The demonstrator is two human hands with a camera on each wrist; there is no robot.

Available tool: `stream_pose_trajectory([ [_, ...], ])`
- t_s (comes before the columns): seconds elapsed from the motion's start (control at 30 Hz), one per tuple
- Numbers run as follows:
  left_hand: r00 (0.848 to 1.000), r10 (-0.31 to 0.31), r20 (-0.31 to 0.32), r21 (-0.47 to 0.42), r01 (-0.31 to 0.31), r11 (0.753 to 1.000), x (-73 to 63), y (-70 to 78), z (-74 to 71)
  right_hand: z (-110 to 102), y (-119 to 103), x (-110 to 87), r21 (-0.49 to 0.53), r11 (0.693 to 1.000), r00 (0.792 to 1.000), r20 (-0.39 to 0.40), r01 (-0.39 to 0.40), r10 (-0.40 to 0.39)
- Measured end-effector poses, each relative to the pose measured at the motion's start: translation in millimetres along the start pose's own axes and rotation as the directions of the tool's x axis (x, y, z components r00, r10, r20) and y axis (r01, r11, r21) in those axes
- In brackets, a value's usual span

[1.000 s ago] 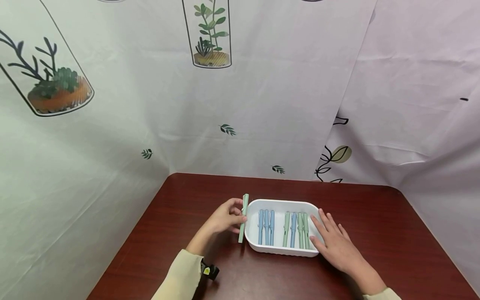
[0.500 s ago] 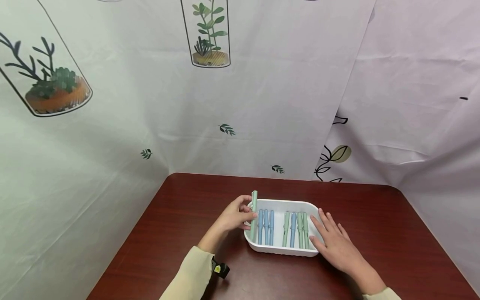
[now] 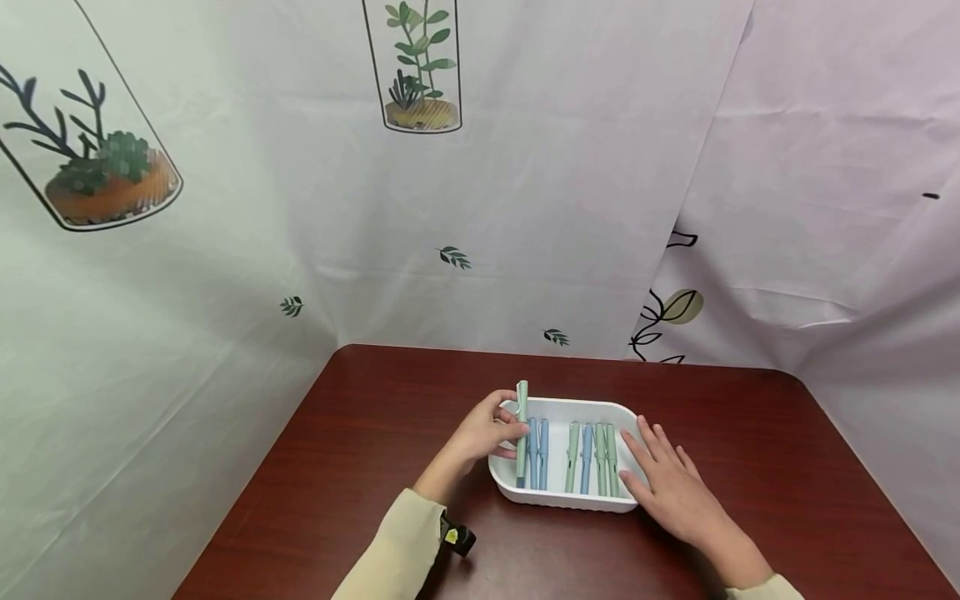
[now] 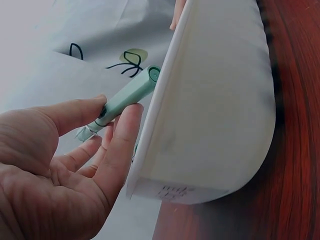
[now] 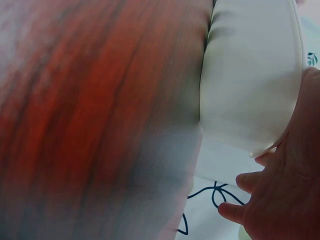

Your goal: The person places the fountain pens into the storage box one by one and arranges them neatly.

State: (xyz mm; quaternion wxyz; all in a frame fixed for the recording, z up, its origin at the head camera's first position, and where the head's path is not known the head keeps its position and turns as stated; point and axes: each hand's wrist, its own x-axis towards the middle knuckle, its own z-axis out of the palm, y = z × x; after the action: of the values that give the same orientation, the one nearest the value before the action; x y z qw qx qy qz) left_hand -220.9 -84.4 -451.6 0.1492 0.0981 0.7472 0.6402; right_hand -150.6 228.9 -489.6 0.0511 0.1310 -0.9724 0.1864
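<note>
A pale green pen [image 3: 522, 404] is pinched upright between the thumb and fingers of my left hand [image 3: 480, 435], above the left end of a white tray [image 3: 558, 500]. In the left wrist view the green pen [image 4: 131, 96] slants beside the tray's rim. Below it in the tray lie blue pens [image 3: 543, 454]; the leftmost is mostly hidden behind the held pen. Farther right, a blue pen [image 3: 587, 458] lies among several green pens [image 3: 612, 458]. My right hand [image 3: 675, 483] rests with spread, straight fingers on the tray's right rim.
The tray stands on a dark red wooden table [image 3: 420, 375]. Behind the table hangs a pale cloth [image 3: 525, 208] printed with plants. A black wrist device [image 3: 457, 537] sits at my left cuff.
My left hand has carried the green pen rightward, from outside the tray's left rim to over the leftmost blue pen. The right hand has stayed in place.
</note>
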Motion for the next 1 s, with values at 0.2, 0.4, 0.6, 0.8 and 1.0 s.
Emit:
stream_pose_trajectory([
  [0.2,1.0,-0.02,0.004,-0.001,0.02,1.0,1.9,1.2,9.6,0,0,-0.4,0.0,1.0,1.0,0.001,-0.003,0.003],
  [0.4,0.999,-0.044,0.023,0.002,0.044,0.999,2.9,2.0,17.6,0,0,-0.6,-0.001,1.0,1.0,-0.002,0.001,-0.001],
  [0.6,0.996,-0.075,0.044,-0.01,0.075,0.997,4.9,1.9,28.0,-1,1,-0.4,-0.001,1.0,1.0,-0.002,0.005,-0.005],
  [0.8,0.995,-0.094,0.033,0.02,0.094,0.995,7.9,1.8,38.2,-1,0,-0.4,-0.004,1.0,1.0,-0.001,0.008,-0.008],
  [1.0,0.995,-0.097,0.019,0.063,0.096,0.993,10.4,-0.4,45.0,-1,0,-0.5,-0.007,1.0,1.0,-0.001,0.008,-0.008],
])
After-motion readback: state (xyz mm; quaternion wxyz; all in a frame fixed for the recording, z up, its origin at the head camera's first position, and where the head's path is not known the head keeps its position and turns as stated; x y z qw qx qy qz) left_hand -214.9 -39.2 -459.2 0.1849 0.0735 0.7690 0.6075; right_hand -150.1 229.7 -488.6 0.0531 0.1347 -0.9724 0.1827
